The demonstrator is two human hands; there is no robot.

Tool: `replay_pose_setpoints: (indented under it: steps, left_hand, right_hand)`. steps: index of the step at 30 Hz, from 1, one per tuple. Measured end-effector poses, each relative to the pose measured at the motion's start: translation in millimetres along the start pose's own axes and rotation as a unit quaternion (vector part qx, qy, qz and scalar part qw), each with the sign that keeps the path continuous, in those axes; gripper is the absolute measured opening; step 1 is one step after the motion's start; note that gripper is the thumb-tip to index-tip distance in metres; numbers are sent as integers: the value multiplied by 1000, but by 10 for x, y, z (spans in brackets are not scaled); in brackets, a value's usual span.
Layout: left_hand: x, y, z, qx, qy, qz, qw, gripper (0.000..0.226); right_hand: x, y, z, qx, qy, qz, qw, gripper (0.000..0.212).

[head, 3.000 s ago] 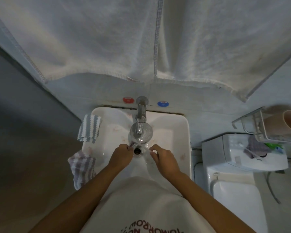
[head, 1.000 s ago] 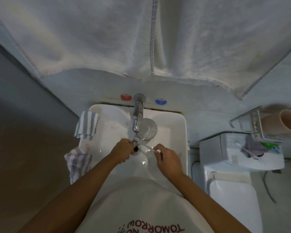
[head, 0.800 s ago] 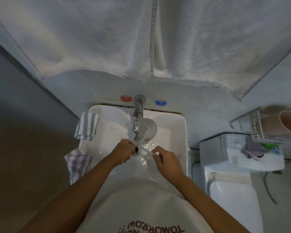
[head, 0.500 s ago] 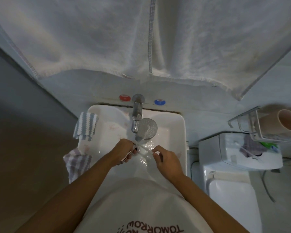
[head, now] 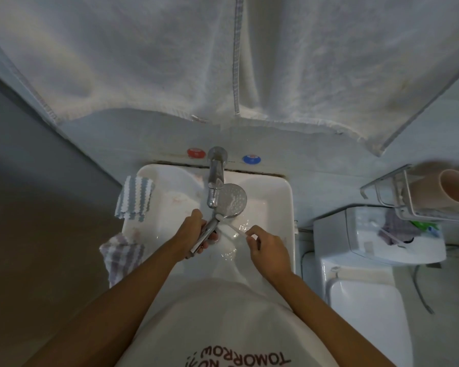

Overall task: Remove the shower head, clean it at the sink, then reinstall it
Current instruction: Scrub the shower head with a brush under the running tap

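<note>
Shiny chrome shower head (head: pixel 231 201) and tap (head: pixel 215 178), glossy white ceramic sink (head: pixel 281 197), rough terry towel (head: pixel 143 56)

left hand (head: pixel 194 235) gripping, right hand (head: pixel 266 250) pinching.

Single head-worn wide-angle view, looking steeply down, close over sink (head: pixel 281 197)

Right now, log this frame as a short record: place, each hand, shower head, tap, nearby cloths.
place: sink, toilet at its right
left hand: grips the shower head by its handle
right hand: pinches a brush, bristles at the head's near rim
shower head: face up over the basin, beside the tap
tap flow: cannot tell
cloths: two striped, striped cloth and checked cloth, on the sink's left rim
</note>
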State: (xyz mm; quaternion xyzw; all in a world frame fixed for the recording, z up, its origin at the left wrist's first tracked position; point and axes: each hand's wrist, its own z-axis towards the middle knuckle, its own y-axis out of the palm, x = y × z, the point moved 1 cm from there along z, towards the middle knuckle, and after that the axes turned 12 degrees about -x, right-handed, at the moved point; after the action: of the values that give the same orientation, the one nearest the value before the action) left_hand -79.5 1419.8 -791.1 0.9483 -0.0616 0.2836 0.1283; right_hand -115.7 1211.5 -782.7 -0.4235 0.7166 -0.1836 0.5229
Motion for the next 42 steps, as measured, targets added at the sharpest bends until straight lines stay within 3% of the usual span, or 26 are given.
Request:
replay_pose_setpoints:
  steps: [7, 15, 26, 31, 36, 42]
  left_hand:
    - [-19, -14, 12, 20, 10, 5, 1000, 53]
    - [-36, 0, -31, 16, 22, 17, 999, 49]
    - [-63, 15, -64, 100, 29, 75, 992, 35]
    - [-174, -37, -144, 110, 31, 113, 987, 41]
    - [-258, -83, -170, 117, 34, 101, 987, 47]
    - [-263, -69, -181, 138, 33, 92, 986, 45]
  right_hand:
    - [-40, 32, -14, -40, -43, 29, 998, 8]
    - [-35, 27, 43, 7, 6, -13, 1000, 13]
    - [-39, 2, 56, 48, -12, -19, 999, 16]
    - [-36, -21, 117, 74, 12, -12, 997, 16]
    - [-95, 90, 91, -17, -35, -55, 998, 16]
    - [-92, 23, 119, 26, -10, -43, 999, 17]
